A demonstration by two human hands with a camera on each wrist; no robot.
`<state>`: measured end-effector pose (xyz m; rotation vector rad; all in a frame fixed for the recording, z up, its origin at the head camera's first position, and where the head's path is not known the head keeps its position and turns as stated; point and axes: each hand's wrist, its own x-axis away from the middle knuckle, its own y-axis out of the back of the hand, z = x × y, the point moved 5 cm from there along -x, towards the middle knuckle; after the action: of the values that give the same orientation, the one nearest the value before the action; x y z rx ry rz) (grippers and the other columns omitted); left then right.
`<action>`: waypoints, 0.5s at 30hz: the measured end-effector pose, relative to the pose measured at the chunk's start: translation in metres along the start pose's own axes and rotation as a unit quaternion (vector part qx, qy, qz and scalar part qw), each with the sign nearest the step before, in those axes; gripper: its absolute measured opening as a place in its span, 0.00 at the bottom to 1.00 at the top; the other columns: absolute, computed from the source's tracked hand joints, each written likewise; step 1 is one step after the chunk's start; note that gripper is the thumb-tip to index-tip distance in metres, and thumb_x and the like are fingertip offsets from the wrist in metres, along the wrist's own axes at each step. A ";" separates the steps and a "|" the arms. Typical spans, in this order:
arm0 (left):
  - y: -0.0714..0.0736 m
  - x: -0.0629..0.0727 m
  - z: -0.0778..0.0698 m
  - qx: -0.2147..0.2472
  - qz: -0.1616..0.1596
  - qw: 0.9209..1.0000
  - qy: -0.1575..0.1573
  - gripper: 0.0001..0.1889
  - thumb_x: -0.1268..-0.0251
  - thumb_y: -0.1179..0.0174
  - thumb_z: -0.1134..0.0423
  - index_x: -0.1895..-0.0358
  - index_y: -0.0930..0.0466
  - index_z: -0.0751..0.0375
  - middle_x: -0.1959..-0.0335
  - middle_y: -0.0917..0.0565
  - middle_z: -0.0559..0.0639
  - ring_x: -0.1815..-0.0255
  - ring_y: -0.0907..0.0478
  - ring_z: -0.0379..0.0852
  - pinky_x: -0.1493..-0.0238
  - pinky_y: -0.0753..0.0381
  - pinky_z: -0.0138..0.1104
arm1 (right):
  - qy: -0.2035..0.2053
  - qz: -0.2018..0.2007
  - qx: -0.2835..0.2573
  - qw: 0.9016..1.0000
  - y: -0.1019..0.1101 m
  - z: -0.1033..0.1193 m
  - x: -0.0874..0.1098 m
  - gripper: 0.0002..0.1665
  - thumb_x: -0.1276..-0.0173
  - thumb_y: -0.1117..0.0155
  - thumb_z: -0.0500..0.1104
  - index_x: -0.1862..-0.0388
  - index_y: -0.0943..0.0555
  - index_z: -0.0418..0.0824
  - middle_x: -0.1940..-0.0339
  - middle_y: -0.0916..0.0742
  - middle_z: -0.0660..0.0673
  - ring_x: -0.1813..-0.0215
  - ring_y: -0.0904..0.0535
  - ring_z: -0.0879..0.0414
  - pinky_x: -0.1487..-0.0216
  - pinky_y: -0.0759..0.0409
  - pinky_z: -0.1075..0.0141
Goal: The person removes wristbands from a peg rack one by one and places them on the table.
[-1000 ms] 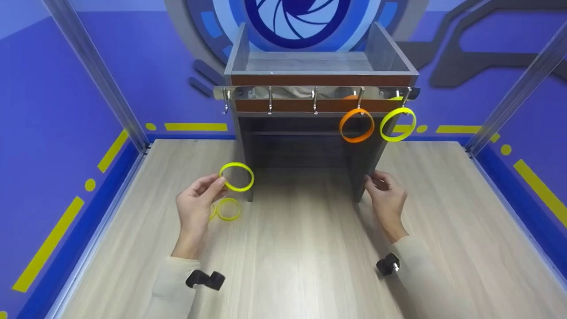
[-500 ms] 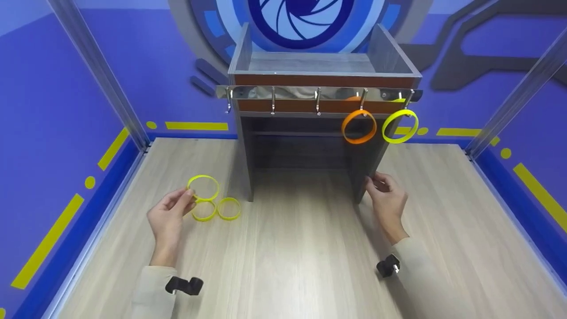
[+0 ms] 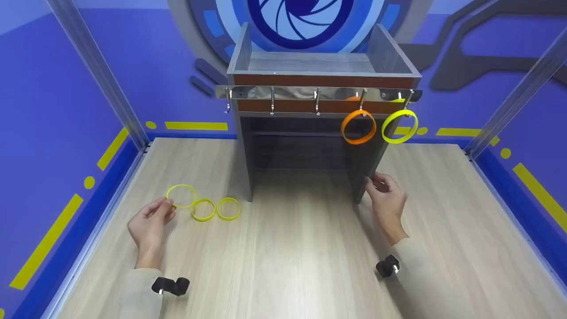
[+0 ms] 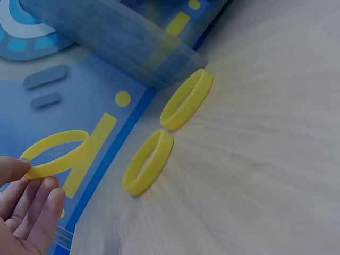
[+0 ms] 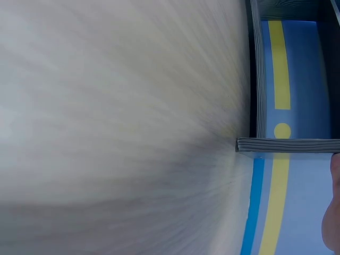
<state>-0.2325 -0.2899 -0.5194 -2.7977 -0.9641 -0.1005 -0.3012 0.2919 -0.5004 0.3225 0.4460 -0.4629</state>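
Observation:
In the head view, my left hand (image 3: 148, 226) pinches a yellow silicone wristband (image 4: 64, 163) between thumb and fingers, raised above the tabletop in the left wrist view. Two more yellow wristbands (image 4: 159, 167) lie side by side on the wood-grain table, just right of that hand. My right hand (image 3: 388, 204) grips the lower front edge of the grey shelf unit's right side panel (image 3: 364, 164); only a bit of a finger (image 5: 332, 212) shows in the right wrist view. On the hook rail (image 3: 294, 92) hang an orange wristband (image 3: 359, 141) and a yellow wristband (image 3: 398, 141), at the two rightmost hooks.
The shelf unit (image 3: 325, 79) stands at the back middle, open below between its side panels. Three hooks on the left of the rail carry nothing. Blue printed walls (image 3: 102, 79) with metal corner posts enclose the wood-grain table (image 3: 292, 266).
My left hand has moved left and toward me with the pinched wristband, away from the shelf's left panel, uncovering the second wristband on the table. My right hand stays at the panel.

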 end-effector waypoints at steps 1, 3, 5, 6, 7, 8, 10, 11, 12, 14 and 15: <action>0.002 -0.001 0.002 0.001 -0.004 1.000 0.004 0.18 0.30 0.28 0.69 0.44 0.17 0.76 0.70 0.09 0.43 0.66 0.10 0.37 0.54 0.09 0.31 | 0.004 0.000 -0.001 1.000 0.000 0.000 0.000 0.10 0.32 0.25 0.31 0.52 0.11 0.32 0.57 0.08 0.39 0.59 0.12 0.62 0.58 0.14 0.79; 0.007 -0.003 0.004 -0.001 -0.010 1.000 0.008 0.16 0.30 0.28 0.69 0.45 0.16 0.75 0.71 0.09 0.42 0.67 0.10 0.37 0.54 0.09 0.31 | 0.008 -0.001 -0.001 1.000 0.000 0.001 -0.001 0.10 0.32 0.25 0.31 0.52 0.11 0.32 0.57 0.08 0.40 0.60 0.12 0.63 0.58 0.14 0.79; 0.011 -0.005 0.007 -0.003 -0.017 1.000 0.011 0.13 0.31 0.28 0.69 0.48 0.15 0.74 0.72 0.10 0.42 0.68 0.11 0.36 0.56 0.09 0.31 | 0.011 -0.001 -0.001 1.000 0.000 0.002 -0.001 0.10 0.31 0.25 0.31 0.52 0.11 0.31 0.57 0.08 0.39 0.60 0.12 0.64 0.58 0.14 0.78; 0.013 -0.006 0.009 -0.001 -0.021 1.000 0.014 0.12 0.31 0.28 0.70 0.49 0.14 0.73 0.72 0.10 0.42 0.68 0.11 0.36 0.56 0.09 0.31 | 0.011 -0.001 -0.001 1.000 0.000 0.002 -0.001 0.10 0.31 0.25 0.31 0.52 0.11 0.31 0.57 0.08 0.39 0.60 0.12 0.64 0.58 0.14 0.78; 0.015 -0.007 0.011 -0.001 -0.024 1.000 0.016 0.11 0.31 0.28 0.70 0.50 0.13 0.71 0.73 0.10 0.42 0.68 0.11 0.36 0.57 0.09 0.30 | 0.012 0.000 -0.002 1.000 0.000 0.002 -0.002 0.10 0.32 0.25 0.31 0.52 0.11 0.31 0.57 0.08 0.39 0.60 0.12 0.65 0.57 0.14 0.78; 0.017 -0.007 0.013 0.000 -0.026 0.999 0.019 0.09 0.31 0.28 0.70 0.52 0.12 0.70 0.73 0.10 0.42 0.69 0.11 0.36 0.57 0.09 0.30 | 0.011 0.000 -0.002 1.000 -0.001 0.002 -0.002 0.10 0.32 0.25 0.31 0.52 0.11 0.31 0.57 0.09 0.39 0.59 0.12 0.65 0.57 0.14 0.78; 0.020 -0.008 0.016 0.000 -0.031 0.999 0.025 0.08 0.31 0.28 0.70 0.53 0.12 0.68 0.73 0.10 0.43 0.69 0.11 0.36 0.57 0.09 0.30 | 0.010 -0.001 -0.003 1.000 -0.001 0.001 -0.001 0.10 0.32 0.25 0.30 0.53 0.11 0.31 0.57 0.09 0.40 0.59 0.12 0.65 0.57 0.13 0.78; 0.022 -0.008 0.018 0.001 -0.033 0.999 0.029 0.08 0.31 0.28 0.70 0.53 0.12 0.68 0.73 0.10 0.44 0.69 0.11 0.36 0.57 0.09 0.30 | 0.009 -0.002 -0.002 1.000 -0.001 0.001 -0.001 0.09 0.32 0.25 0.30 0.53 0.11 0.31 0.57 0.09 0.39 0.59 0.12 0.65 0.57 0.14 0.78; 0.023 -0.008 0.020 0.001 -0.034 0.999 0.033 0.08 0.31 0.28 0.70 0.53 0.12 0.68 0.72 0.10 0.45 0.69 0.11 0.37 0.57 0.09 0.30 | 0.008 -0.002 -0.003 1.000 -0.001 0.001 -0.001 0.09 0.32 0.25 0.30 0.53 0.11 0.31 0.57 0.09 0.40 0.59 0.12 0.65 0.57 0.13 0.78; 0.025 -0.008 0.022 -0.003 -0.033 0.999 0.041 0.10 0.31 0.28 0.70 0.51 0.13 0.69 0.71 0.10 0.45 0.68 0.11 0.37 0.56 0.09 0.31 | 0.008 -0.005 -0.002 1.000 -0.001 0.001 -0.001 0.09 0.32 0.25 0.30 0.53 0.11 0.31 0.58 0.08 0.39 0.60 0.12 0.65 0.57 0.14 0.78; 0.026 -0.008 0.023 -0.005 -0.033 0.998 0.045 0.10 0.31 0.29 0.70 0.50 0.14 0.69 0.71 0.10 0.46 0.68 0.11 0.37 0.56 0.09 0.31 | 0.007 -0.005 -0.002 1.000 -0.001 0.001 -0.001 0.09 0.32 0.25 0.30 0.54 0.10 0.31 0.58 0.08 0.39 0.60 0.13 0.65 0.58 0.14 0.79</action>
<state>-0.2226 -0.3103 -0.5471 -2.7448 -1.0363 -0.2373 -0.3017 0.2911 -0.4995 0.3204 0.4625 -0.4704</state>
